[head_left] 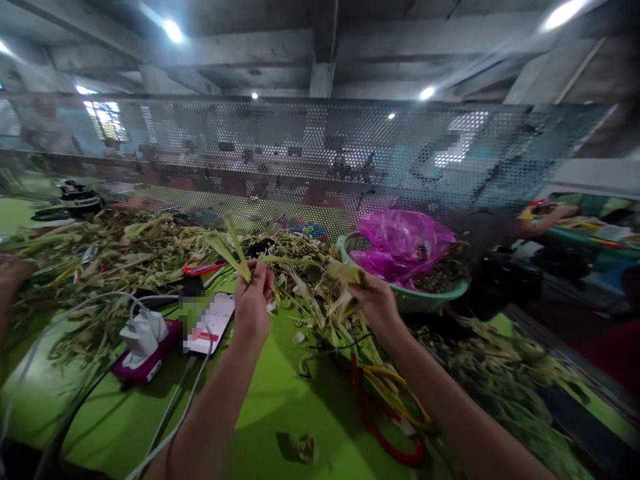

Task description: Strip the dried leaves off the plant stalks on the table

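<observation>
Pinched in my left hand [253, 293] is a split, pale green leaf strip [231, 248], its two ends pointing up and left. Several fingers of my right hand [374, 300] close round a dry, yellowish leaf [346, 272] over a heap of withered leaves [307, 267]. The two hands are apart, at about the same height. Beside my left wrist lies a phone [213, 323] with its screen lit. Below my right hand are red [361, 400] and yellow [400, 383] looped handles, whose tool I cannot make out.
A green basket [430, 301] with a pink plastic bag [405, 243] stands right. A red cutter [205, 268] lies among leaves at left. Cables run from white plugs [145, 333] on a purple power strip [147, 370]. A perforated metal screen [280, 153] stands behind. Another person's hand [15, 270] shows left.
</observation>
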